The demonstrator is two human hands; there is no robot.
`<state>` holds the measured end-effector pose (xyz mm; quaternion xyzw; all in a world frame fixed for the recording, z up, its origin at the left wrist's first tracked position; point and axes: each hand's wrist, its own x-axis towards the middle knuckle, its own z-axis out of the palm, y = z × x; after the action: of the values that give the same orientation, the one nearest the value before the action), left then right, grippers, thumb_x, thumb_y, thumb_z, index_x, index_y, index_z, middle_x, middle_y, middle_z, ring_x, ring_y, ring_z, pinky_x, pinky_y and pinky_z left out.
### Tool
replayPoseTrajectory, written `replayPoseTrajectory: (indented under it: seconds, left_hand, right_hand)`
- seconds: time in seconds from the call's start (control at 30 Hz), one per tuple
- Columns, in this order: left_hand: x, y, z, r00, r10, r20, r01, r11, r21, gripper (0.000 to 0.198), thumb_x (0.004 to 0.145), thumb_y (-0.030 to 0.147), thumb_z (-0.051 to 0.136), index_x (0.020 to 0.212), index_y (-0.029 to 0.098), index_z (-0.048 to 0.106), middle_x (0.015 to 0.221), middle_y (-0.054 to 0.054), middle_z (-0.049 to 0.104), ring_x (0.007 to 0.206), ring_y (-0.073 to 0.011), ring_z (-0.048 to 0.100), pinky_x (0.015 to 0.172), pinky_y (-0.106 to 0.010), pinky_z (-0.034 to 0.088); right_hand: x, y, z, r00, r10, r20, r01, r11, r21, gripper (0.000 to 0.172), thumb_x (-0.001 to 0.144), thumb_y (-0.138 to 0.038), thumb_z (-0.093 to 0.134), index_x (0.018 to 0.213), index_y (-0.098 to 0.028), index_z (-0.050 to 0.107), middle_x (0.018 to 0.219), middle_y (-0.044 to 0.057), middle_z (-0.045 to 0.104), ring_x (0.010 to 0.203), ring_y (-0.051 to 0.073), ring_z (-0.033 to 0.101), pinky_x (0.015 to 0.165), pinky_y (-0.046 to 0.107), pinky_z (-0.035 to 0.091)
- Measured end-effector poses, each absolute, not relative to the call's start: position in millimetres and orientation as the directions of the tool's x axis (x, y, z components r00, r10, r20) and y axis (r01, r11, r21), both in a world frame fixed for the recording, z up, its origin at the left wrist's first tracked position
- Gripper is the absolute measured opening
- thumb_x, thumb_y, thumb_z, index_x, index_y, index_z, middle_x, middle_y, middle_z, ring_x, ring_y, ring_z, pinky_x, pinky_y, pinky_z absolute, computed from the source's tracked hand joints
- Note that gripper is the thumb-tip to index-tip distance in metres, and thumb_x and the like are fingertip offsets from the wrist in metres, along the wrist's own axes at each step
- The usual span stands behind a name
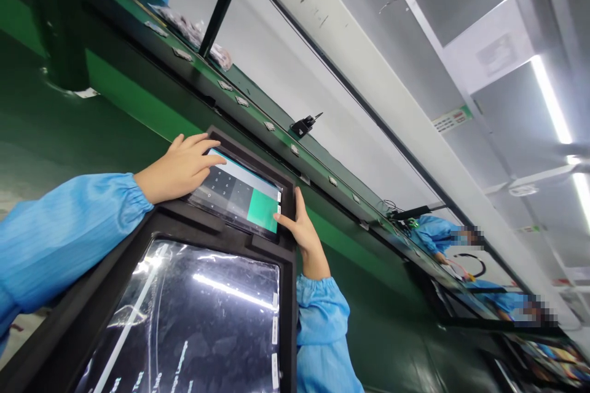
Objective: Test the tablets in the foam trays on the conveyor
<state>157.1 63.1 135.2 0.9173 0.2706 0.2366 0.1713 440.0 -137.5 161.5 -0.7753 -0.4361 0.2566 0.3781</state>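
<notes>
A tablet (225,196) with a lit number-pad calculator screen lies in a recess at the far end of a black tray (286,295). My left hand (177,169) rests over the tablet's left end, its fingers stretched out and the index fingertip on or just above the screen. At the opposite end, my right hand (305,230) grips the tray's rim, thumb over the tablet's edge and index finger along the outside; its other fingers are hidden. Nearer to me in the same tray is a larger dark screen (207,313) with white menu text, glare and small labels.
Beyond the tray runs a green conveyor line (258,112) with several small metallic parts on it. A black device with a pointed tip (304,126) stands there, and plastic bags (188,27) lie farther left. Co-workers in blue sleeves (431,233) are along the line.
</notes>
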Motion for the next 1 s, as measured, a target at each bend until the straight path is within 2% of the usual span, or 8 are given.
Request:
replayPoseTrajectory:
  seconds: [0.1, 0.17, 0.27, 0.43, 0.57, 0.63, 0.8, 1.0]
  left_hand:
    - [156, 61, 138, 0.790, 0.522, 0.321, 0.391, -0.833, 0.393, 0.052, 0.091, 0.024, 0.029, 0.121, 0.029, 0.070, 0.158, -0.007, 0.040, 0.151, -0.0378, 0.024, 0.114, -0.078, 0.021]
    - [155, 59, 141, 0.813, 0.489, 0.315, 0.371, -0.853, 0.367, 0.050, 0.090, 0.022, 0.032, 0.121, 0.027, 0.071, 0.161, -0.006, 0.036, 0.152, -0.0384, 0.021, 0.115, -0.078, 0.020]
    - [153, 58, 143, 0.792, 0.470, 0.390, 0.364, -0.876, 0.317, 0.047, 0.090, 0.021, 0.034, 0.119, 0.023, 0.072, 0.163, -0.006, 0.032, 0.153, -0.0377, 0.019, 0.118, -0.074, 0.019]
    - [152, 61, 135, 0.748, 0.508, 0.427, 0.419, -0.861, 0.289, 0.046, 0.091, 0.022, 0.033, 0.102, 0.018, 0.077, 0.150, -0.014, 0.050, 0.148, -0.0376, 0.032, 0.121, -0.069, 0.023]
    - [153, 62, 130, 0.706, 0.535, 0.465, 0.403, -0.843, 0.357, 0.053, 0.093, 0.028, 0.027, 0.123, 0.016, 0.069, 0.151, -0.015, 0.048, 0.148, -0.0359, 0.033, 0.121, -0.065, 0.026]
    - [153, 62, 129, 0.693, 0.544, 0.473, 0.398, -0.836, 0.378, 0.058, 0.094, 0.031, 0.023, 0.131, 0.015, 0.064, 0.152, -0.015, 0.047, 0.149, -0.0357, 0.032, 0.121, -0.066, 0.026]
    - [154, 61, 130, 0.706, 0.572, 0.417, 0.423, -0.813, 0.400, 0.062, 0.094, 0.034, 0.018, 0.131, 0.010, 0.063, 0.152, -0.018, 0.047, 0.148, -0.0363, 0.034, 0.121, -0.065, 0.027]
    - [154, 61, 131, 0.709, 0.584, 0.395, 0.422, -0.801, 0.426, 0.062, 0.093, 0.035, 0.019, 0.130, 0.012, 0.064, 0.151, -0.016, 0.048, 0.147, -0.0357, 0.036, 0.121, -0.063, 0.029]
  right_hand:
    - [437, -137, 160, 0.529, 0.847, -0.055, 0.449, -0.334, -0.829, 0.109, 0.071, -0.051, 0.077, 0.161, -0.026, 0.020, 0.170, 0.003, 0.018, 0.157, 0.024, 0.016, 0.129, 0.040, 0.012]
    - [436, -137, 159, 0.550, 0.834, -0.051, 0.444, -0.344, -0.827, 0.102, 0.073, -0.052, 0.077, 0.159, -0.030, 0.028, 0.169, 0.000, 0.021, 0.158, 0.025, 0.014, 0.129, 0.042, 0.011]
    - [436, -138, 157, 0.564, 0.825, -0.049, 0.420, -0.337, -0.843, 0.095, 0.074, -0.050, 0.077, 0.156, -0.034, 0.034, 0.167, -0.002, 0.027, 0.157, 0.026, 0.015, 0.129, 0.045, 0.012]
    - [439, -139, 157, 0.535, 0.844, -0.025, 0.417, -0.290, -0.861, 0.095, 0.072, -0.044, 0.078, 0.155, -0.034, 0.035, 0.165, -0.001, 0.032, 0.155, 0.025, 0.025, 0.128, 0.044, 0.018]
    - [441, -139, 161, 0.479, 0.876, -0.056, 0.554, -0.351, -0.755, 0.107, 0.065, -0.041, 0.081, 0.158, -0.029, 0.029, 0.170, 0.003, 0.019, 0.158, 0.025, 0.008, 0.128, 0.046, 0.010]
    - [440, -138, 162, 0.467, 0.882, -0.069, 0.603, -0.375, -0.704, 0.110, 0.066, -0.043, 0.080, 0.159, -0.025, 0.026, 0.170, 0.007, 0.015, 0.159, 0.025, 0.004, 0.128, 0.044, 0.009]
    - [438, -137, 163, 0.496, 0.866, -0.057, 0.627, -0.403, -0.666, 0.102, 0.075, -0.047, 0.072, 0.160, -0.020, 0.022, 0.170, 0.011, 0.012, 0.159, 0.024, 0.005, 0.128, 0.044, 0.010]
    - [442, -141, 164, 0.445, 0.892, -0.073, 0.614, -0.363, -0.701, 0.110, 0.069, -0.044, 0.079, 0.160, -0.026, 0.020, 0.170, 0.007, 0.016, 0.158, 0.025, 0.009, 0.128, 0.045, 0.013]
